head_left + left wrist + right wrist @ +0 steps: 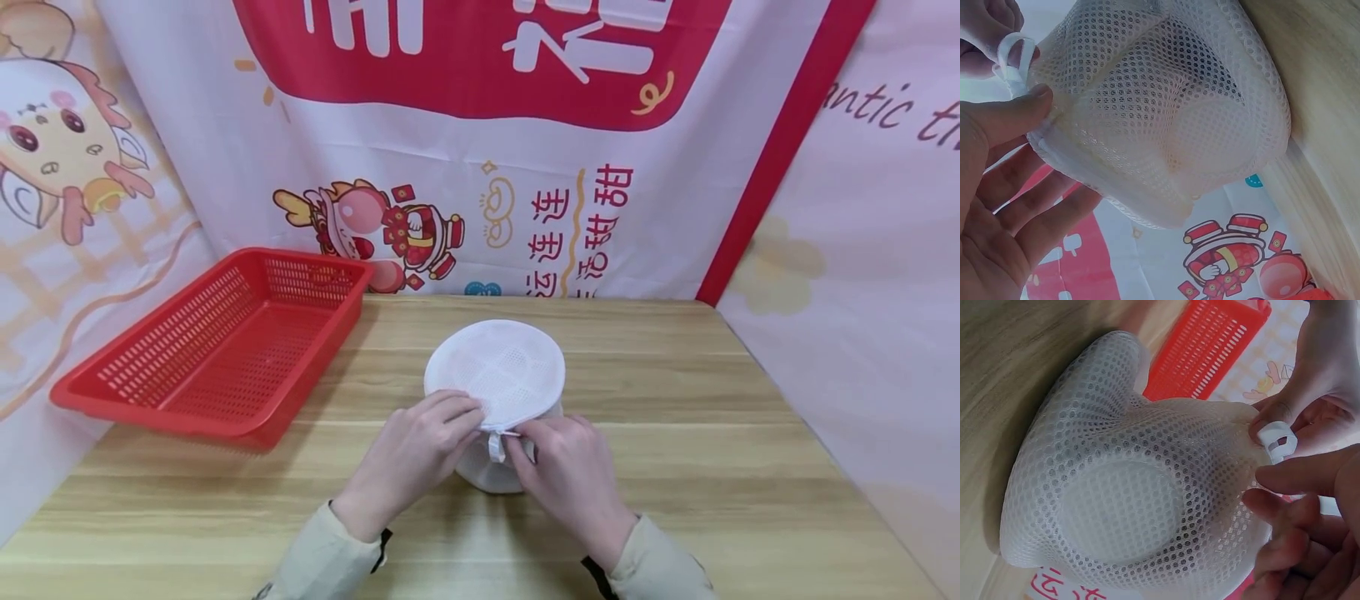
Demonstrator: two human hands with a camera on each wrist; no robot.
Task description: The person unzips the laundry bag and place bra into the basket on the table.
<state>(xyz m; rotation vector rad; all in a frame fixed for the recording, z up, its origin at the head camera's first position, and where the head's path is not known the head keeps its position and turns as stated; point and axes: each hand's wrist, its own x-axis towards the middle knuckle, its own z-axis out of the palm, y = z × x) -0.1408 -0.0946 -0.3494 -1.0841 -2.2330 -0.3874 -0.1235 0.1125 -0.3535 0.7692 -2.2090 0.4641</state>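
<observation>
Upright on the tabletop (705,392), to the right of the red basket (315,354): a white mesh bag (502,367). Pinched at the front of the upper rim (546,407): by the left hand (420,442) just left of the small white loop (496,448), by the right hand (572,467) just right of it, between thumb and fingers. Looks very light, soft and hardly slippery. Likely dents and creases under slight pressure, yet probably resists breakage. Seems firmest along the rim; best held there, beside the loop, not by the loose netting (1141,94).
</observation>
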